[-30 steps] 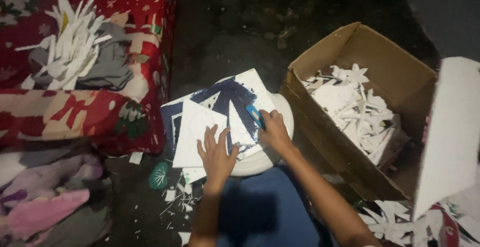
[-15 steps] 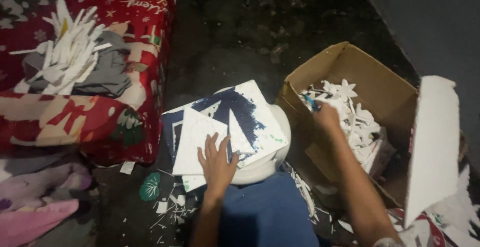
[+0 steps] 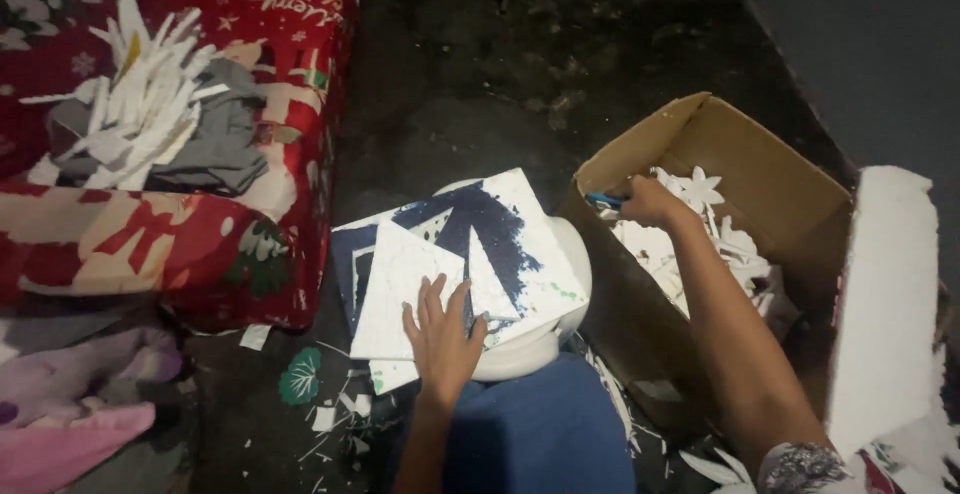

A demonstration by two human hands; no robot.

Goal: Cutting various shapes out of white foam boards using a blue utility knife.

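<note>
Foam sheets [image 3: 440,254] lie under my flat, open left hand [image 3: 440,339]; my right hand [image 3: 650,202], closed on blue scissors [image 3: 603,198], reaches into the box [image 3: 780,184].

Sheets [image 3: 470,254] on stool [image 3: 560,324]; box [image 3: 740,184] right; bed [image 3: 150,224] left.

Brown box [image 3: 760,184], white, navy-streaked sheets [image 3: 480,254]
</note>
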